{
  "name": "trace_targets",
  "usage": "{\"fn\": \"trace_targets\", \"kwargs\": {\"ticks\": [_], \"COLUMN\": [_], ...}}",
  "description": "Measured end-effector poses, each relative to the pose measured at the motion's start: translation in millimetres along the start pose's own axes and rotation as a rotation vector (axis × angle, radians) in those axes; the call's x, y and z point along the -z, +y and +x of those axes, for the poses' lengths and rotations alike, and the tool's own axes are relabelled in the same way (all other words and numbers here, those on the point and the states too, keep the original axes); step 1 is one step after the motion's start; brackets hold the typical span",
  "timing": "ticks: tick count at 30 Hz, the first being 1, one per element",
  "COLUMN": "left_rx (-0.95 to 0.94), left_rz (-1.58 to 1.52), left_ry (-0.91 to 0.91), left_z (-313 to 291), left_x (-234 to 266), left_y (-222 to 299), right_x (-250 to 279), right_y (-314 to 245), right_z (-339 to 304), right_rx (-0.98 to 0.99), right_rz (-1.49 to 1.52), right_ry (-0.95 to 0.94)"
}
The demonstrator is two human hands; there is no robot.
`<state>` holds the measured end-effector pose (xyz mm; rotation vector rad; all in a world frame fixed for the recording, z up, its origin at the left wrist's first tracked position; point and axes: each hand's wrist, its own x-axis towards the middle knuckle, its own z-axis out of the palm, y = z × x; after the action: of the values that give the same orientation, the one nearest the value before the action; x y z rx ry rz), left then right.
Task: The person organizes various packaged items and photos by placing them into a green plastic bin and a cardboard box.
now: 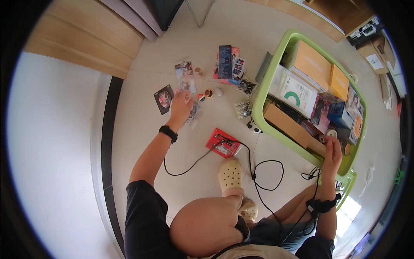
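My left hand reaches down to the floor with fingers curled together over a clear plastic packet; what they pinch, if anything, is hidden. Left of it lies a black card with a round picture, and beyond it a clear-wrapped picture card. Several small round badges sit just to its right. My right hand is inside the near right end of a green storage bin, its fingers drawn together beside a brown cardboard piece and a small round item.
Boxes, including an orange-topped box and a white package, fill the bin. Picture booklets and small packets lie left of it. A black cable loops across the floor past a red booklet and my clog.
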<state>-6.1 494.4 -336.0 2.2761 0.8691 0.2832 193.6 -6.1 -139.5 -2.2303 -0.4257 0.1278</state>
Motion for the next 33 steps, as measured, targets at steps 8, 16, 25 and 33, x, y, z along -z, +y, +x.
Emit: {"fn": "trace_targets", "kwargs": {"ticks": [8,16,25,33], "left_rx": [-0.171,-0.307,-0.912,-0.700], "left_rz": [0.035,-0.332,-0.385,-0.502], "left_ry": [0.296,0.276,-0.286,-0.270], "left_z": [110.1,58.9,-94.8,-101.0], "left_x": [-37.6,-14.5,33.4,17.8], "left_y": [-11.4,157.4,295.3,253.6], "right_x": [-25.0,-21.2,-49.0,12.4], "right_y": [-22.4,-24.6,-113.6,-56.5], "right_z": [2.4,9.2,-17.4,35.7], "right_rx": [0.004,0.210,0.399,0.025], "right_rz": [-0.174,-0.210,0.136,0.321], "right_ry": [0.052,0.102,-0.390,-0.178]}}
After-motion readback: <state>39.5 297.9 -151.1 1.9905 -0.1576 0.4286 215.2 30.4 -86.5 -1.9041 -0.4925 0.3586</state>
